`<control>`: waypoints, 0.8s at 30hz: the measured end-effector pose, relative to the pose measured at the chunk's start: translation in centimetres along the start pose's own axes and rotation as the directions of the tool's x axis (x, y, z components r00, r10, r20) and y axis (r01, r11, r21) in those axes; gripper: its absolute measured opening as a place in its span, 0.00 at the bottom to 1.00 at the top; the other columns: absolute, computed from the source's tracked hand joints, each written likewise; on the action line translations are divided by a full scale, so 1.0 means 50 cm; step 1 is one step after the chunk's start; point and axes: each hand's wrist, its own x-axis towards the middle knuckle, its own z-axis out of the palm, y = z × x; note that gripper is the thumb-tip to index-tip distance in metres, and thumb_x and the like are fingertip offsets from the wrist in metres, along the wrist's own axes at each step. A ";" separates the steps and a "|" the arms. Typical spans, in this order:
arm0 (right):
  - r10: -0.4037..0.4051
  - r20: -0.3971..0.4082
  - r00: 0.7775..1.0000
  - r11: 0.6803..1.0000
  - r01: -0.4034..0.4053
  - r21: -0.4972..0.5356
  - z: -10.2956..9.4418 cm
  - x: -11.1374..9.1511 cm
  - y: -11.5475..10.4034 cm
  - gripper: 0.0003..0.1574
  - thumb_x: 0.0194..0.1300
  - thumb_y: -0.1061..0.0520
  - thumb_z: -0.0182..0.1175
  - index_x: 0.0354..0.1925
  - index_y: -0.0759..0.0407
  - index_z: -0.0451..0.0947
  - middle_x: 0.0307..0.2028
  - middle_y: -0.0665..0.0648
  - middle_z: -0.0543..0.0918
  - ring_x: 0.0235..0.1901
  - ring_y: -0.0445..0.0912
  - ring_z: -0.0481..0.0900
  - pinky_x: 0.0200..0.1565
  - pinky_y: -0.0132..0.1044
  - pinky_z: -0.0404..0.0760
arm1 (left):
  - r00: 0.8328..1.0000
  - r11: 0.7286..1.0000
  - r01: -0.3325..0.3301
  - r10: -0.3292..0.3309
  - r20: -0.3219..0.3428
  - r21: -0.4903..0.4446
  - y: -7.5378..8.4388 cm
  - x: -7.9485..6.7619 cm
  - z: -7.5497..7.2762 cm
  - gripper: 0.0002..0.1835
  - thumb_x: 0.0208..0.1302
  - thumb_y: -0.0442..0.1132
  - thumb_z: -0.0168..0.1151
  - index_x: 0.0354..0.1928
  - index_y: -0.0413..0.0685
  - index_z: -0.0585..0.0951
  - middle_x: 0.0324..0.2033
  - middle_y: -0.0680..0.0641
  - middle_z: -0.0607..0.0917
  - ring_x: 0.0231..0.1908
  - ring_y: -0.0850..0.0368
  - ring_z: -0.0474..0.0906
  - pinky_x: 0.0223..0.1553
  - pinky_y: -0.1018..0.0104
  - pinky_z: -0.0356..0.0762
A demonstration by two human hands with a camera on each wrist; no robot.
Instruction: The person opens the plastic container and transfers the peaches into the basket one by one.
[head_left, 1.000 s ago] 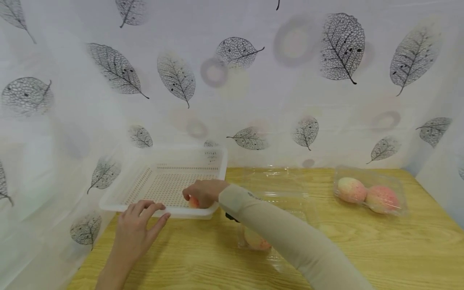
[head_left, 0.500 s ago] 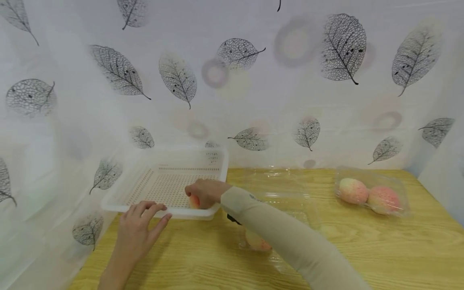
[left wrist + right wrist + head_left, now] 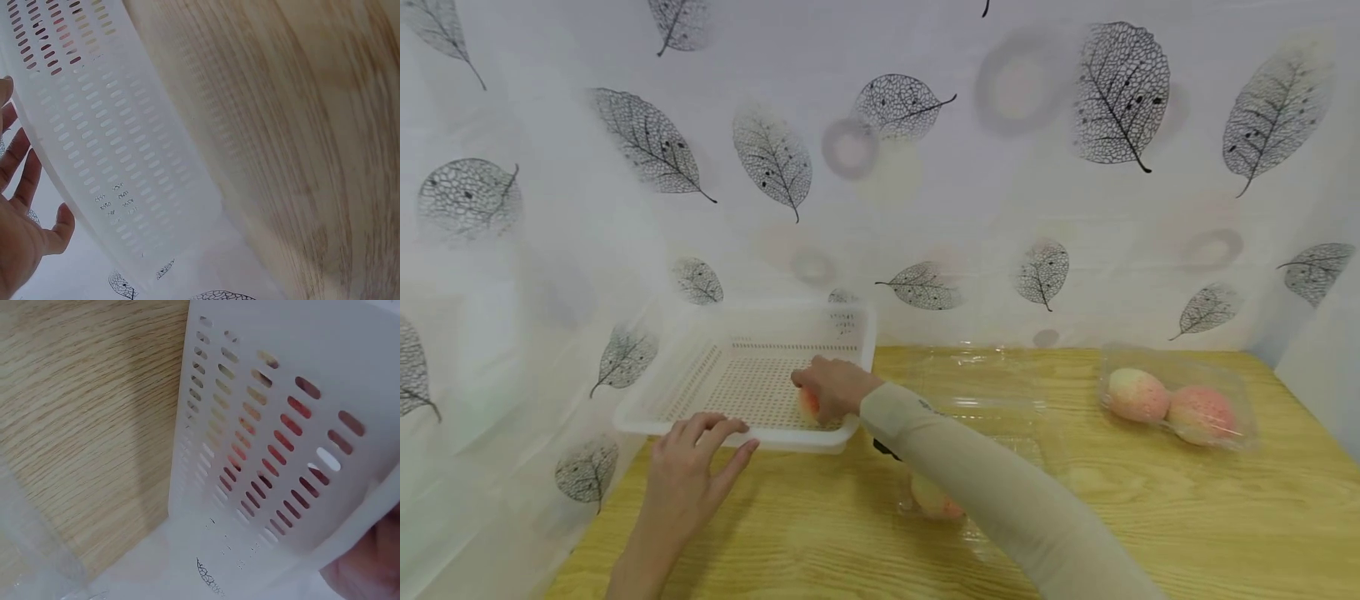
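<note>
In the head view, my right hand (image 3: 837, 387) reaches over the near right corner of a white perforated plastic basket (image 3: 801, 438). It grips a pink and yellow peach (image 3: 808, 406), mostly covered by the fingers. My left hand (image 3: 685, 471) rests at the basket's near rim, its fingers relaxed over the edge. Through the slots of the basket wall (image 3: 350, 356) in the right wrist view, the red and yellow peach (image 3: 279, 455) shows. The left wrist view has the left hand (image 3: 22, 219) beside the basket wall (image 3: 125, 156), holding nothing.
A clear plastic clamshell box (image 3: 977, 387) lies with its lid up, partly under the right sleeve (image 3: 985, 483); one peach (image 3: 934, 497) shows in it. Farther right is a clear box (image 3: 1236, 387) with two peaches (image 3: 1201, 414). A leaf-print curtain (image 3: 925, 208) stands behind the wooden table (image 3: 1150, 517).
My right hand has moved slightly up and away from the near rim, with the peach in it. The left hand stays at the rim. The head view has shifted a little.
</note>
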 end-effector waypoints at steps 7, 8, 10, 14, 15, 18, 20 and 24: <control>0.084 -0.116 0.990 0.993 -0.093 -0.073 0.010 0.011 0.009 0.30 0.64 0.58 0.67 0.64 0.52 0.74 0.52 0.59 0.82 0.42 0.50 0.83 0.42 0.41 0.85 | 1.000 1.000 -0.017 0.017 -0.018 0.004 0.000 0.002 0.003 0.23 0.71 0.64 0.58 0.41 0.54 0.87 0.38 0.47 0.85 0.35 0.45 0.81 0.33 0.39 0.77; 0.096 -0.130 0.987 0.992 -0.106 -0.072 0.011 0.014 0.010 0.30 0.64 0.59 0.66 0.64 0.52 0.74 0.52 0.59 0.82 0.42 0.50 0.84 0.43 0.41 0.85 | 1.000 1.000 -0.019 0.019 -0.020 0.004 0.000 0.002 0.003 0.24 0.71 0.65 0.57 0.41 0.54 0.87 0.37 0.47 0.85 0.35 0.45 0.81 0.33 0.39 0.77; 0.123 -0.148 0.981 0.988 -0.134 -0.071 0.012 0.019 0.013 0.29 0.66 0.59 0.65 0.64 0.53 0.74 0.51 0.59 0.82 0.43 0.51 0.83 0.44 0.42 0.85 | 1.000 1.000 -0.015 0.015 -0.018 0.003 0.001 0.002 0.002 0.21 0.70 0.63 0.61 0.41 0.53 0.87 0.37 0.47 0.85 0.35 0.45 0.81 0.34 0.39 0.77; 0.177 -0.171 0.969 0.979 -0.192 -0.073 0.015 0.027 0.021 0.29 0.67 0.59 0.65 0.65 0.52 0.72 0.51 0.59 0.80 0.43 0.51 0.81 0.44 0.41 0.84 | 1.000 1.000 -0.003 0.003 -0.002 0.000 0.002 0.003 0.001 0.14 0.55 0.48 0.77 0.41 0.53 0.87 0.38 0.47 0.85 0.36 0.45 0.80 0.35 0.37 0.77; 0.185 -0.174 0.967 0.977 -0.201 -0.078 0.016 0.028 0.023 0.30 0.68 0.59 0.65 0.65 0.52 0.72 0.51 0.59 0.80 0.42 0.51 0.80 0.43 0.41 0.84 | 1.000 1.000 -0.001 0.001 0.002 0.002 0.002 0.003 0.001 0.14 0.53 0.46 0.79 0.41 0.54 0.87 0.38 0.47 0.85 0.36 0.45 0.80 0.35 0.37 0.77; 0.192 -0.192 0.962 0.973 -0.212 -0.089 0.017 0.029 0.026 0.30 0.68 0.61 0.65 0.66 0.53 0.71 0.50 0.60 0.81 0.40 0.51 0.79 0.40 0.40 0.84 | 1.000 1.000 -0.004 0.004 0.005 0.003 0.002 0.003 0.000 0.14 0.53 0.46 0.78 0.41 0.53 0.87 0.38 0.47 0.85 0.35 0.46 0.80 0.35 0.38 0.77; 0.188 -0.199 0.962 0.974 -0.209 -0.092 0.017 0.028 0.027 0.29 0.69 0.61 0.64 0.66 0.53 0.71 0.50 0.60 0.81 0.39 0.50 0.79 0.39 0.40 0.84 | 1.000 1.000 -0.008 0.008 0.004 0.005 0.002 0.003 0.001 0.14 0.59 0.51 0.75 0.41 0.53 0.87 0.38 0.47 0.85 0.35 0.46 0.80 0.34 0.38 0.77; 0.178 -0.201 0.963 0.977 -0.197 -0.077 0.014 0.025 0.029 0.27 0.71 0.60 0.62 0.66 0.53 0.71 0.50 0.60 0.81 0.40 0.51 0.79 0.38 0.40 0.84 | 1.000 1.000 -0.013 0.013 -0.004 0.009 0.002 0.003 0.002 0.18 0.67 0.60 0.66 0.41 0.53 0.87 0.38 0.47 0.85 0.35 0.45 0.81 0.34 0.38 0.78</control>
